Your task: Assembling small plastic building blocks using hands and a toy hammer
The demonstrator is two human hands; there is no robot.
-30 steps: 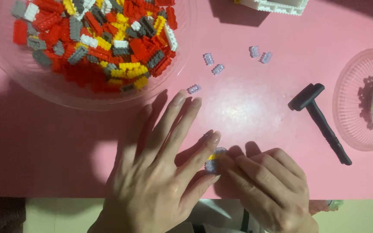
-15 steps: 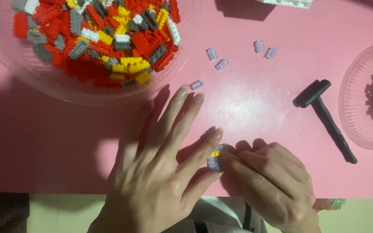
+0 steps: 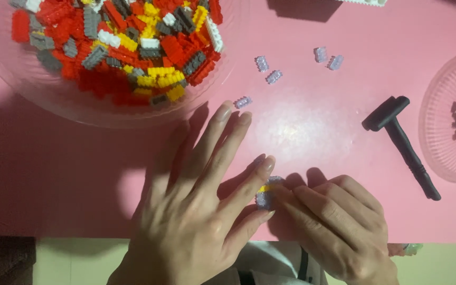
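Note:
A tiny stack of pale lilac bricks with a yellow one on it (image 3: 265, 194) lies on the pink table near its front edge. My left hand (image 3: 196, 211) is spread flat, and its thumb and forefinger pinch the stack from the left. My right hand (image 3: 339, 227) presses its fingertips against the stack from the right. Several loose lilac bricks (image 3: 268, 70) are scattered farther back on the table, past my fingers.
A big clear bowl (image 3: 38, 89) of red, yellow, grey and white bricks stands at the back left. A small black hammer (image 3: 401, 140) lies to the right. A ribbed clear dish (image 3: 442, 121) sits at the right edge.
Both hands stay on the small stack; the fingers have shifted only slightly. The view has drifted a little.

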